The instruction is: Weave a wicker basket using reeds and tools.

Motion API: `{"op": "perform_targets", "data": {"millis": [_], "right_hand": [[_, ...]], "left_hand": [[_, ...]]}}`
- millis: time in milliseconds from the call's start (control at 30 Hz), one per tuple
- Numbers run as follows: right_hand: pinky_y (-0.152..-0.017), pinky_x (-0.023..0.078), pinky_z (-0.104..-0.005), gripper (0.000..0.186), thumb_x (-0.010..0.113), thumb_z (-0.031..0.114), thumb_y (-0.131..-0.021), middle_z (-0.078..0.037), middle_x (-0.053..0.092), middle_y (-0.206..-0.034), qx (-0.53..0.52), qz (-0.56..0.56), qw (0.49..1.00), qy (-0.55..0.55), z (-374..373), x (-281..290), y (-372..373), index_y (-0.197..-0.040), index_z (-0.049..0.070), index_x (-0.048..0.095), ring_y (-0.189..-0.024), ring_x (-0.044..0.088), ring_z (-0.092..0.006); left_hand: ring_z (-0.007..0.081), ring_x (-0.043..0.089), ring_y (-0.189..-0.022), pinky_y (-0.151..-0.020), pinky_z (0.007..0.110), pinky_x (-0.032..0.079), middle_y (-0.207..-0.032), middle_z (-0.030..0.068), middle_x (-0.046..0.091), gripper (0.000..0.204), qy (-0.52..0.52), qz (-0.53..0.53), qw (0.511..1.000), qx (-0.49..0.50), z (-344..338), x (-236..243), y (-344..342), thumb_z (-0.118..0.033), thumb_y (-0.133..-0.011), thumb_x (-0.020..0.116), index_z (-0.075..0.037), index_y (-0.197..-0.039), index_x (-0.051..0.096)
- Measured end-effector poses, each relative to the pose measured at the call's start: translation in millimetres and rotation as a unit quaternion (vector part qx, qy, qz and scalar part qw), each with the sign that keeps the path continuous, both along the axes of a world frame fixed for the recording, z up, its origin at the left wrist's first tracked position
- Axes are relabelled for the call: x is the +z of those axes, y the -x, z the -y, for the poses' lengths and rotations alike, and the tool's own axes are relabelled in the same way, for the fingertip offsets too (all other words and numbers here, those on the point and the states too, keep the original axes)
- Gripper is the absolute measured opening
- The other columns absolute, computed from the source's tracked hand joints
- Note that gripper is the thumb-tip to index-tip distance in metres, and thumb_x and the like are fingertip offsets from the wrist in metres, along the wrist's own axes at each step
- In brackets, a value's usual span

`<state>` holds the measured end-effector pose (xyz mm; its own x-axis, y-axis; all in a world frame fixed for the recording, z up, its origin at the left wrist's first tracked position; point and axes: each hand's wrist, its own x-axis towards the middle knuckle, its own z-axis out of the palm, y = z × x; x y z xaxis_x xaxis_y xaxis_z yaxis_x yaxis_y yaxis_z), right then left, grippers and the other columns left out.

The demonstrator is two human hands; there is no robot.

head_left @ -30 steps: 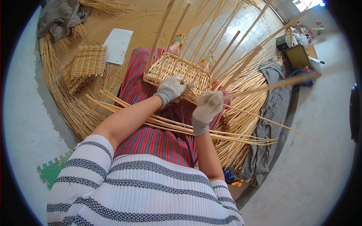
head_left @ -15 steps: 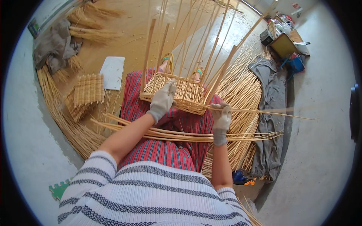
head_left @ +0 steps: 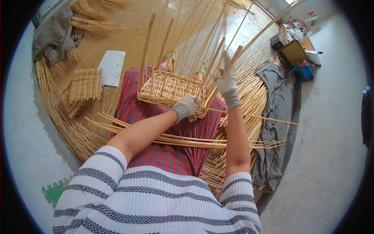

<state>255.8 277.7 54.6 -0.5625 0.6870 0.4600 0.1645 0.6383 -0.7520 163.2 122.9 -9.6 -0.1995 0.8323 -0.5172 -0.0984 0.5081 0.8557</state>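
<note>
A half-woven wicker basket base (head_left: 167,89) rests on my lap over a red checked skirt, with tall upright stakes rising from its rim. My gloved left hand (head_left: 187,108) grips the near edge of the basket. My gloved right hand (head_left: 226,82) is raised at the basket's right corner, closed around one long upright stake (head_left: 221,58). A bundle of loose willow rods (head_left: 187,139) lies across my thighs under my forearms.
Finished woven panels (head_left: 82,86) and a white sheet (head_left: 112,67) lie on the floor to the left. Heaps of willow rods (head_left: 58,117) curve round both sides. A grey cloth (head_left: 277,113) lies at right, another at upper left. A box and tools sit far right.
My right hand has risen from the rods on my lap to the upright stake at the basket's right corner. My left hand shifted to the basket's near edge.
</note>
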Motion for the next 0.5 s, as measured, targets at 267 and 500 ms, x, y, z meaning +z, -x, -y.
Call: {"op": "perform_targets", "data": {"millis": [267,500], "right_hand": [[-0.082,0.053,-0.0317,0.039,0.071,0.015,-0.087,-0.017,0.068,-0.109,-0.132,0.414,0.900,0.033,3.6,-27.4,-108.3,-0.124,0.007,0.064,-0.101,0.067,-0.0268],[-0.071,0.051,-0.0278,0.032,0.064,0.023,-0.094,-0.003,0.066,-0.090,0.076,0.008,0.827,0.557,153.9,-61.4,-281.1,-0.120,0.005,0.066,-0.080,0.062,-0.0139]], "left_hand": [[0.0286,0.074,-0.068,-0.063,0.037,0.057,-0.094,0.0199,0.072,0.037,-0.043,-0.188,0.977,-0.087,-11.5,-37.0,2.7,-0.031,-0.099,0.056,0.001,-0.117,0.061],[0.0187,0.065,-0.104,-0.085,0.037,0.057,-0.128,0.0174,0.059,0.066,-0.240,-0.121,0.963,-0.021,53.4,-11.7,-21.2,-0.014,-0.095,0.065,-0.007,-0.151,0.031]]}}
